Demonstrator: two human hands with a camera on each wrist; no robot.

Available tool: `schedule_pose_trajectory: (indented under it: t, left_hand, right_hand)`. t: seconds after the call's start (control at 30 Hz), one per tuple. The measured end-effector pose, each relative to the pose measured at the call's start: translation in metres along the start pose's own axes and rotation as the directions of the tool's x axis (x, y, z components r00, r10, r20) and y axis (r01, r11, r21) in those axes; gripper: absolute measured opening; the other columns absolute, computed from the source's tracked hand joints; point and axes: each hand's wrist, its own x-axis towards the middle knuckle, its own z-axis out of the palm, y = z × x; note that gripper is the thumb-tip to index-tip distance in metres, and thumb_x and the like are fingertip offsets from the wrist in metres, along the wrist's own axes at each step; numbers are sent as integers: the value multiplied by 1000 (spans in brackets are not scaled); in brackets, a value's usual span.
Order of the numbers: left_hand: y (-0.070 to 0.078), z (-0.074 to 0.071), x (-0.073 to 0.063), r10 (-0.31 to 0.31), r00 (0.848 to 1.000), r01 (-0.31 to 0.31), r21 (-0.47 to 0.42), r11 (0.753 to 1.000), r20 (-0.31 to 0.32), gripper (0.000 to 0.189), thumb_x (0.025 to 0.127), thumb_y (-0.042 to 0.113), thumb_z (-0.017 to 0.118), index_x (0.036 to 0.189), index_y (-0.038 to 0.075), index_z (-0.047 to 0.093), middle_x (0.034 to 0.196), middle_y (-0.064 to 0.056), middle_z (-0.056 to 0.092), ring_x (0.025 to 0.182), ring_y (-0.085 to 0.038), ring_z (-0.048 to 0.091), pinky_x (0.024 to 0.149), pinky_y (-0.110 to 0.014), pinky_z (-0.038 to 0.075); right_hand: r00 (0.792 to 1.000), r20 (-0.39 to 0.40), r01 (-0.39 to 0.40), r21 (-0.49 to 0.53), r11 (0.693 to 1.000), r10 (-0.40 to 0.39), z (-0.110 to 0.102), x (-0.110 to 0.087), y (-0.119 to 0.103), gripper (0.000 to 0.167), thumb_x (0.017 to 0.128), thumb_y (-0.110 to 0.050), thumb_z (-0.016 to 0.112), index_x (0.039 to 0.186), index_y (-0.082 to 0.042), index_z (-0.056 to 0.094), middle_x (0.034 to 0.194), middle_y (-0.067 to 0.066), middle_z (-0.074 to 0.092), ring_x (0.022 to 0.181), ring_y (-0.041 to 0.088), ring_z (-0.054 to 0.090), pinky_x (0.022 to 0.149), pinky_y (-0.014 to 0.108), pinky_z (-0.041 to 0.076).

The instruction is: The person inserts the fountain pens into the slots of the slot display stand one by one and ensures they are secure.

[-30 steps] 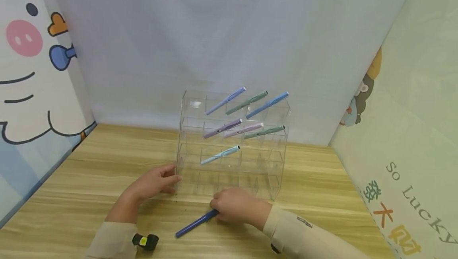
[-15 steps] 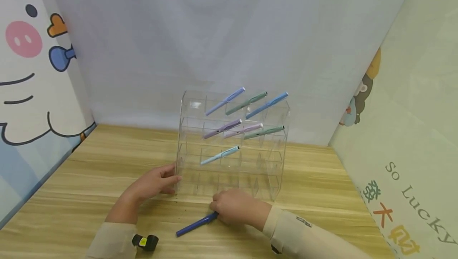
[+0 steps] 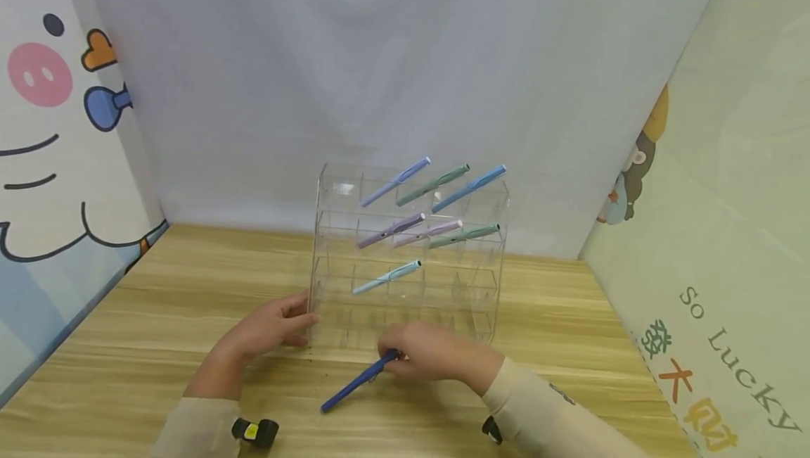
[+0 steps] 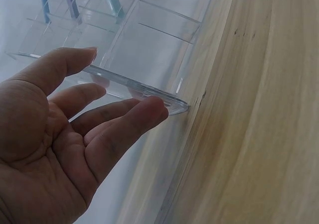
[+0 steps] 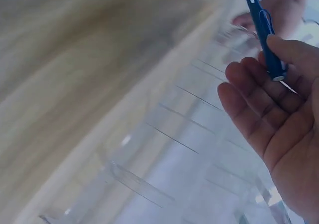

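A clear acrylic pen rack (image 3: 338, 191) with stepped tiers stands upright on the table. My left hand (image 3: 268, 328) holds the rack's left side panel near the bottom; the left wrist view shows the thumb (image 4: 75, 60) on one side of the panel edge and fingers on the other. My right hand (image 3: 433, 351) pinches a dark blue pen (image 3: 354, 387) by one end, between thumb and fingers, in front of the bottom tier. The pen slants down toward the left front. In the right wrist view its clip (image 5: 266, 21) shows beside the thumb.
Several capped pens lie slanted in the rack: a lilac pen (image 3: 395, 182), a green pen (image 3: 433, 185) and a blue pen (image 3: 470, 188) on top, others on the second tier, and a light blue pen (image 3: 386, 278) on the third. A white curtain (image 3: 253, 92) hangs behind.
My right hand has lifted the dark blue pen up and a little to the right, toward the rack, and the pen stands steeper. My left hand stays at the rack's side.
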Motion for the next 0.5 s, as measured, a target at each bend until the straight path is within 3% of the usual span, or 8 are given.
schedule_pose_trajectory:
  t: [0.17, 0.33, 0.5]
  left_hand:
    - [-2, 1, 2, 1, 1000, -1, 8, 1000, -9, 72, 98, 33, 61, 156, 7, 26, 151, -28, 37, 124, -39, 56, 93, -43, 57]
    - [-3, 0, 3, -1, 1000, 1, 21, 1000, -8, 73, 98, 35, 61, 156, 7, 26, 151, -28, 38, 120, -37, 60, 94, -44, 56]
    - [-2, 0, 3, -2, 1000, 2, 13, 1000, -3, 73, 98, 34, 61, 156, 7, 26, 151, -28, 38, 119, -36, 61, 94, -45, 56]
  right_hand:
    - [998, -58, -13, 207, 978, 26, -19, -9, 1, 6, 97, -24, 65, 97, -18, 67, 91, -10, 66, 80, -3, 59, 70, 11, 50]
    - [988, -122, -35, 404, 914, 92, -37, -21, 3, 7, 97, -23, 64, 103, -19, 67, 95, -8, 68, 86, 2, 65, 76, 19, 56]
    - [966, -226, 5, 500, 866, 125, -50, -32, 10, 12, 98, -26, 63, 107, -19, 67, 97, -5, 68, 87, 7, 67, 76, 28, 59]
